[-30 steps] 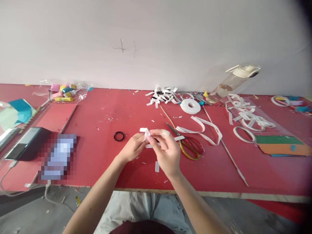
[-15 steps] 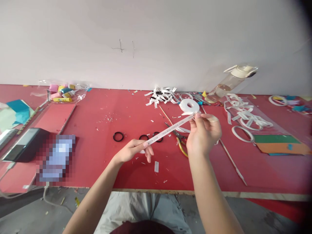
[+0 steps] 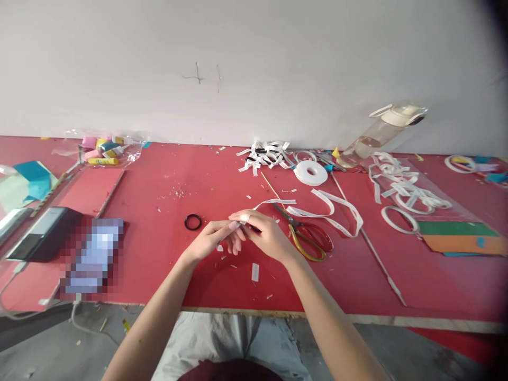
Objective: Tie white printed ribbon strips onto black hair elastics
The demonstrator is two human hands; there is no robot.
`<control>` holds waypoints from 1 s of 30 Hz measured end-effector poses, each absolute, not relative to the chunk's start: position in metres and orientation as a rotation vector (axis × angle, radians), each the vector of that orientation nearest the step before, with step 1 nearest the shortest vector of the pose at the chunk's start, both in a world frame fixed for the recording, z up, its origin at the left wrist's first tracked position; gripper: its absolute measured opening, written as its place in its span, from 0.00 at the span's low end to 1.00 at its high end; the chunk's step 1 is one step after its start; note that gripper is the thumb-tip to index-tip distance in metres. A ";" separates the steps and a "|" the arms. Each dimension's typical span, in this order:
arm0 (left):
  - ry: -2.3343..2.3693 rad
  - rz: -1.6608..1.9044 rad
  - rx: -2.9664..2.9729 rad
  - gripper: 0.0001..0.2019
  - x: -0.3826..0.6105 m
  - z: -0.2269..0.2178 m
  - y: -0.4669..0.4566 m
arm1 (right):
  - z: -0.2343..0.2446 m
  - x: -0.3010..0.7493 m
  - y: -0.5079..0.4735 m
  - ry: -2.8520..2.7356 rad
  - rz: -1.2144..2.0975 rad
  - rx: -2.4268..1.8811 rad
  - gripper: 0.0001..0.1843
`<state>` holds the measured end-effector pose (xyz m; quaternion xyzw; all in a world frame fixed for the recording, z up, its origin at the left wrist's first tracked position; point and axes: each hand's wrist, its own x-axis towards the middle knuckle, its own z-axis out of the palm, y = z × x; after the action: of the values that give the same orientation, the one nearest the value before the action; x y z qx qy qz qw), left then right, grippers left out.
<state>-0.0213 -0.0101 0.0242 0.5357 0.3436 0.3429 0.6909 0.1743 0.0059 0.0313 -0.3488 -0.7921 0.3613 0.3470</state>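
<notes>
Currently, both hands meet above the red, smooth-faced table, worked close together at the fingertips. The left hand (image 3: 212, 238) has its thumb and forefinger pinched closed on a narrow white ribbon (image 3: 273, 201), the other fingers curling loosely below. The right hand (image 3: 268, 235) bends over from the other side, palm down, its grip closed at the fingertips on the same ribbon; its thumb is largely hidden. Ribbon: thin, flat, flexible; the free end arcs out behind the right hand, toward the scissors (image 3: 293, 225), which have dark metal blades and rounded handle loops, one yellow, one red. A black ring (image 3: 193, 228), round and slim, lies flat just left of the left hand. Beyond the scissors: a longer printed ribbon (image 3: 309, 214) folded in a loose bend, and a white disc-shaped roll (image 3: 301, 174) with a central hole. Farther back, a tangled heap of white-and-black bows (image 3: 264, 156). At right, a transparent bottle (image 3: 375, 132) leans, partly filled with liquid.
</notes>
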 end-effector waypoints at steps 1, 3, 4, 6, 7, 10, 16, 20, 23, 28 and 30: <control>0.781 0.749 1.216 0.24 -0.022 0.023 -0.010 | 0.030 0.171 0.007 -2.028 0.938 -0.924 0.16; 0.801 0.716 1.245 0.25 -0.023 0.022 -0.009 | 0.025 0.168 0.011 -1.962 0.941 -0.980 0.15; 0.812 0.703 1.258 0.25 -0.023 0.021 -0.009 | 0.022 0.168 0.013 -1.923 0.948 -1.009 0.15; 0.844 0.678 1.296 0.25 -0.024 0.020 -0.008 | 0.013 0.170 0.016 -1.826 0.968 -1.051 0.15; 0.861 0.661 1.326 0.25 -0.024 0.019 -0.007 | 0.009 0.171 0.017 -1.762 0.980 -1.068 0.15; 0.909 0.640 1.446 0.25 -0.023 0.019 -0.006 | -0.002 0.173 0.018 -1.558 1.026 -1.100 0.15; 1.492 0.741 2.014 0.12 -0.017 0.005 -0.002 | -0.008 0.174 0.014 -1.454 1.094 -1.034 0.15; 1.569 0.541 2.298 0.08 -0.016 -0.007 0.000 | -0.007 0.173 0.011 -1.474 1.118 -1.015 0.16; 1.573 0.547 2.315 0.08 -0.016 -0.009 0.001 | -0.007 0.171 0.010 -1.488 1.137 -0.996 0.16; 1.519 0.758 1.992 0.05 -0.014 -0.004 0.000 | -0.009 0.169 0.010 -1.547 1.125 -0.996 0.16; 1.453 0.840 1.847 0.04 -0.013 -0.001 0.000 | -0.010 0.169 0.010 -1.551 1.101 -1.004 0.16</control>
<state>-0.0125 -0.0004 -0.0015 0.7019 0.5521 0.3192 0.3172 0.1685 0.0102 -0.0098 -0.4108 -0.6344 0.4502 0.4755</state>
